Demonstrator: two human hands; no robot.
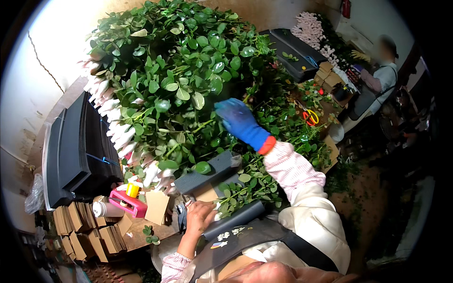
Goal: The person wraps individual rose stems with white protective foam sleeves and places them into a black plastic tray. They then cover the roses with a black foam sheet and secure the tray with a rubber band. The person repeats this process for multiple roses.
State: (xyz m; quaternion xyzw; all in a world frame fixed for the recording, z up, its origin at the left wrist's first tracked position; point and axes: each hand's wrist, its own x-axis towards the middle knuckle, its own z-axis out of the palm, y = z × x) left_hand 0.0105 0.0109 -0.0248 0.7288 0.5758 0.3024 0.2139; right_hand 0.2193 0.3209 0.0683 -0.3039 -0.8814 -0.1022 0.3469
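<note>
My right hand [237, 120], in a blue glove with an orange cuff, reaches over a big heap of leafy green stems [184, 70]. Its fingers stretch toward the leaves, slightly blurred, and no stem shows in them. Bare, my left hand [199, 218] lies low at the near table edge, fingers extended beside a white-sleeved flower head. Next to it, several leafy stems [243, 191] rest on a dark corrugated sheet [233, 220]. Another grey corrugated piece [204, 173] lies just beyond. White-sleeved heads [111, 113] line the heap's left side.
Stacked dark sheets [78, 146] stand at left. Nearer are a pink tape dispenser [128, 203], a white lidded cup [107, 209] and cardboard pieces [85, 231]. Yellow-handled scissors [310, 117] lie at right. A person [382, 80] works at the far right by more flowers.
</note>
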